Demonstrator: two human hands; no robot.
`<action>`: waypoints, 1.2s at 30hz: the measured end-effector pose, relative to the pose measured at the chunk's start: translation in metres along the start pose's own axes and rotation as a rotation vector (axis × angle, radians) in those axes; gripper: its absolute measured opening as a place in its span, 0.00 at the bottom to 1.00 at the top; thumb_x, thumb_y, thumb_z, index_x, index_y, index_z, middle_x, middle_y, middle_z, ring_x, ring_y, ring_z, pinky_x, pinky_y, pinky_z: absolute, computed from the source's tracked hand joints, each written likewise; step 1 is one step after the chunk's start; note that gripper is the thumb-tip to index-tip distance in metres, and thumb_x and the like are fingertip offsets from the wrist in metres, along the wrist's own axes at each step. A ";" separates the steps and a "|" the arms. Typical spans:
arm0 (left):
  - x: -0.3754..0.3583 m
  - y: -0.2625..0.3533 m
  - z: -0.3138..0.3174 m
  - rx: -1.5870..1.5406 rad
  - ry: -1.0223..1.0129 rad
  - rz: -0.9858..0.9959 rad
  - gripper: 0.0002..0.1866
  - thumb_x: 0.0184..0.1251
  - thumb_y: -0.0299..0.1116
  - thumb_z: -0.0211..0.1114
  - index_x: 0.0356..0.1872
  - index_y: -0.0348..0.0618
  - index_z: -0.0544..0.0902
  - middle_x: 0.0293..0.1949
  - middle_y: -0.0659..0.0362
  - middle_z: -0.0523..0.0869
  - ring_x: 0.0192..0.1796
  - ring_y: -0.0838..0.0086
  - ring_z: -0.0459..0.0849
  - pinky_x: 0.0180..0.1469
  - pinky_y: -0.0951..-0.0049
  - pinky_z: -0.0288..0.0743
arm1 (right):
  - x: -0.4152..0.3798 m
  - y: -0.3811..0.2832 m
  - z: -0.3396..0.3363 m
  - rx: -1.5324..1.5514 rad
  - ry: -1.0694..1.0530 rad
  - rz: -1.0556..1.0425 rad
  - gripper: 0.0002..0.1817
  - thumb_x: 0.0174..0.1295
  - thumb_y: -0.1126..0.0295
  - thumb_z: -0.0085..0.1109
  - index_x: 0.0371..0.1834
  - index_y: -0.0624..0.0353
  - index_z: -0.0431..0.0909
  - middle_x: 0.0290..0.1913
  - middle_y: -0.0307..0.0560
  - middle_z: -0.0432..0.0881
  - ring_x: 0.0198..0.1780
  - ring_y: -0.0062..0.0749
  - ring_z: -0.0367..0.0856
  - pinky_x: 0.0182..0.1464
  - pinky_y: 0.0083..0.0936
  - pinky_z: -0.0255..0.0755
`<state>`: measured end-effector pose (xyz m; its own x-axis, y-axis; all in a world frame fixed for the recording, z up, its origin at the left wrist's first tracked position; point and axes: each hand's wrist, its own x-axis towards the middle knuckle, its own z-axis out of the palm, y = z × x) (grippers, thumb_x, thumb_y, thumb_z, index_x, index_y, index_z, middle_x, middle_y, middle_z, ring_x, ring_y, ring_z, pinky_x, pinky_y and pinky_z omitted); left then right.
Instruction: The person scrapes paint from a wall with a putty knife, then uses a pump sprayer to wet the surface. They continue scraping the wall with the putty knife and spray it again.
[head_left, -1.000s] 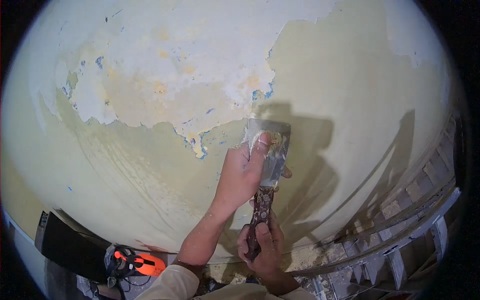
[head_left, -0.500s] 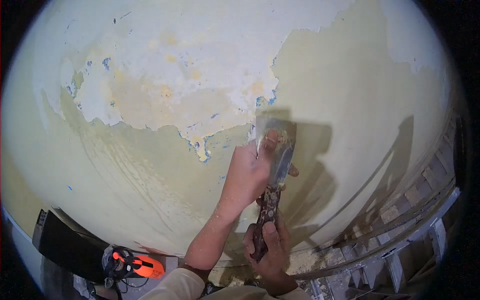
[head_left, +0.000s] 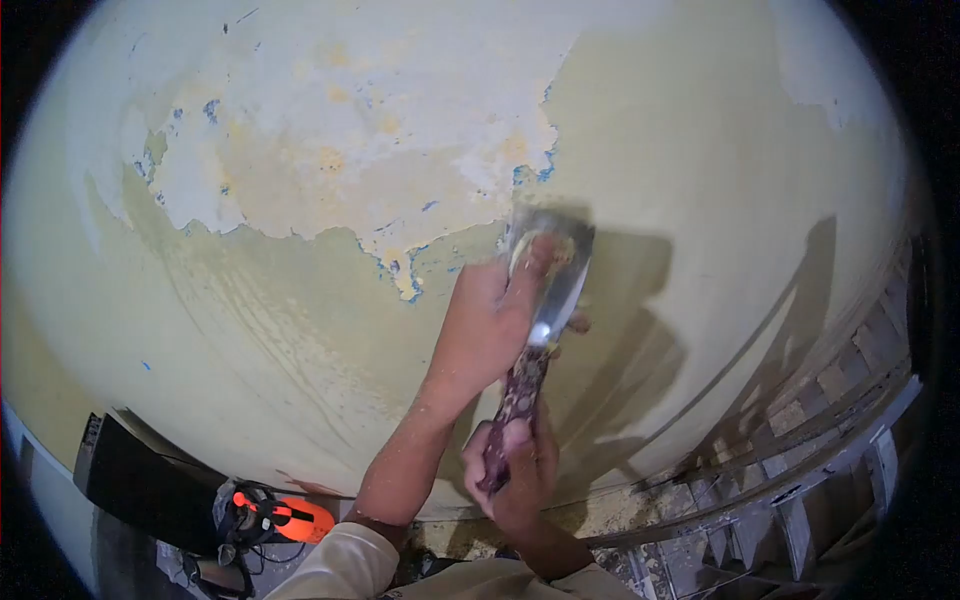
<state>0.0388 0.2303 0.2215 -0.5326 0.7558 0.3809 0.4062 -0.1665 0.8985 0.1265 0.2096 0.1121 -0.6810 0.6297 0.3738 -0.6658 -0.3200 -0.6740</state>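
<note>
A scraper (head_left: 564,290) with a wide metal blade and a dark, paint-spotted handle is held in both hands before a pale green wall (head_left: 720,170). My right hand (head_left: 515,470) wraps around the handle. My left hand (head_left: 490,315) grips the blade, its thumb lying along the front face and fingertips showing past the right edge. The blade's top edge is near the wall just below a peeled patch (head_left: 300,170); whether it touches cannot be told. Whitish paint scraps or dust are on the blade around the thumb.
An orange and black object (head_left: 300,520) with cables sits at lower left, next to a black panel (head_left: 150,485). Slatted framework with a rail (head_left: 790,490) curves along the lower right. Debris lies along the wall's foot. Shadows of the hands and tool fall on the wall.
Both hands and the scraper have moved slightly upward in the view, the handle also a little left. The blade now catches bright light near its base. The wall's patch appears slightly higher.
</note>
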 end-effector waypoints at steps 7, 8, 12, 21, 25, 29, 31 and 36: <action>-0.014 -0.013 0.002 0.087 0.055 0.017 0.26 0.68 0.48 0.43 0.29 0.32 0.77 0.14 0.58 0.78 0.17 0.79 0.72 0.22 0.74 0.66 | -0.017 -0.004 -0.006 0.020 0.043 0.125 0.26 0.63 0.54 0.44 0.56 0.62 0.58 0.18 0.38 0.69 0.13 0.15 0.62 0.15 0.13 0.56; -0.018 -0.032 0.000 0.148 0.072 0.031 0.25 0.68 0.48 0.45 0.29 0.32 0.77 0.13 0.59 0.74 0.18 0.80 0.70 0.22 0.74 0.65 | -0.023 0.005 -0.016 0.018 0.042 0.110 0.26 0.63 0.54 0.44 0.56 0.62 0.58 0.18 0.38 0.69 0.13 0.15 0.62 0.15 0.13 0.56; -0.051 -0.082 -0.007 0.086 0.141 0.033 0.20 0.66 0.44 0.51 0.30 0.35 0.81 0.14 0.64 0.69 0.19 0.84 0.65 0.21 0.78 0.61 | -0.049 0.028 -0.084 -0.224 0.040 0.276 0.26 0.60 0.55 0.50 0.54 0.62 0.62 0.20 0.38 0.71 0.17 0.17 0.65 0.18 0.16 0.59; -0.094 -0.106 -0.035 -0.342 0.033 -0.215 0.21 0.64 0.42 0.53 0.50 0.35 0.73 0.32 0.52 0.83 0.33 0.70 0.83 0.32 0.76 0.76 | -0.132 0.027 -0.156 -0.429 0.133 0.595 0.22 0.55 0.65 0.58 0.49 0.66 0.68 0.35 0.43 0.77 0.34 0.24 0.74 0.37 0.23 0.69; -0.123 -0.123 -0.019 -0.332 -0.151 -0.153 0.26 0.68 0.42 0.46 0.62 0.40 0.56 0.49 0.47 0.75 0.48 0.65 0.77 0.43 0.72 0.74 | -0.127 0.026 -0.124 -0.240 0.228 0.316 0.20 0.55 0.68 0.57 0.48 0.65 0.67 0.39 0.46 0.76 0.38 0.26 0.75 0.40 0.23 0.69; -0.171 -0.166 -0.021 0.337 -0.546 -0.020 0.26 0.69 0.35 0.46 0.64 0.42 0.52 0.53 0.47 0.71 0.56 0.65 0.70 0.52 0.72 0.68 | -0.104 0.019 -0.115 -0.313 0.012 0.211 0.19 0.57 0.69 0.55 0.50 0.63 0.65 0.46 0.46 0.73 0.45 0.31 0.74 0.50 0.30 0.66; -0.177 -0.163 -0.008 0.089 -0.593 -0.121 0.27 0.67 0.33 0.49 0.64 0.42 0.52 0.53 0.48 0.72 0.54 0.67 0.71 0.51 0.72 0.68 | -0.087 0.011 -0.104 -0.481 -0.014 0.227 0.18 0.57 0.69 0.55 0.49 0.62 0.66 0.45 0.46 0.74 0.46 0.32 0.73 0.51 0.29 0.65; -0.170 -0.111 -0.018 0.296 -0.402 -0.035 0.29 0.63 0.34 0.56 0.62 0.41 0.55 0.45 0.51 0.78 0.43 0.69 0.77 0.46 0.69 0.71 | -0.036 0.015 -0.103 -0.617 -0.068 0.137 0.13 0.55 0.69 0.56 0.41 0.62 0.70 0.38 0.49 0.74 0.44 0.34 0.72 0.46 0.32 0.64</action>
<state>0.0711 0.1087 0.0608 -0.2450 0.9516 0.1853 0.6177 0.0059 0.7864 0.1728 0.2551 0.0230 -0.7789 0.5594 0.2835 -0.2862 0.0851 -0.9544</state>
